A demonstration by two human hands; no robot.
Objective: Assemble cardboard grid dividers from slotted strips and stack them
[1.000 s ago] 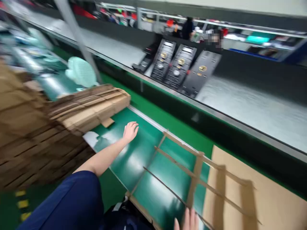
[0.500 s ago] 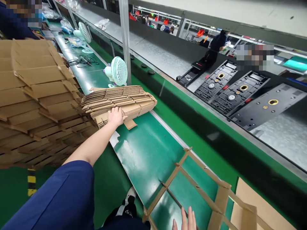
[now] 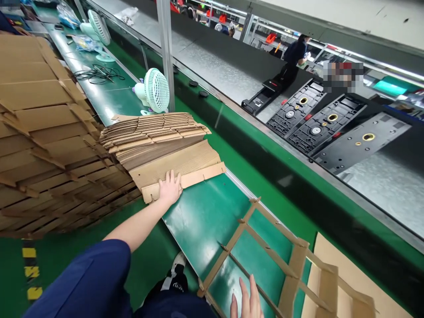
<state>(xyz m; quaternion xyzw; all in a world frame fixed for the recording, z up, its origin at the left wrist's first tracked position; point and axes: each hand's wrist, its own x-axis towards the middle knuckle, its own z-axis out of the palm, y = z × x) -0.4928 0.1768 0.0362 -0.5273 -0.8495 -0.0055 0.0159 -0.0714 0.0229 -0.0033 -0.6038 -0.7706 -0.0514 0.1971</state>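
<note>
My left hand (image 3: 170,189) lies with spread fingers on the front of a fanned stack of slotted cardboard strips (image 3: 179,161). It touches the near edge, by a lighter strip (image 3: 203,176) at the front. My right hand (image 3: 247,300) is at the bottom edge of the view, partly cut off, its fingers apart and nothing in them. Just beside it, a cardboard divider grid (image 3: 269,247) of interlocked strips stands on the green bench (image 3: 195,216). The right part of the grid is above a flat cardboard sheet (image 3: 326,260).
Piled cardboard dividers (image 3: 36,132) rise at the left. A mint fan (image 3: 155,90) and a metal post (image 3: 164,53) stand behind the strips, with tangled cables (image 3: 99,74) farther left. Across the bench, a conveyor (image 3: 212,62) carries black plastic panels (image 3: 326,126). A person (image 3: 294,53) is beyond it.
My left hand has moved toward me and slightly right. The front strips under it have slid forward and fanned out from the stack. My right hand remains open by the grid; the view has shifted.
</note>
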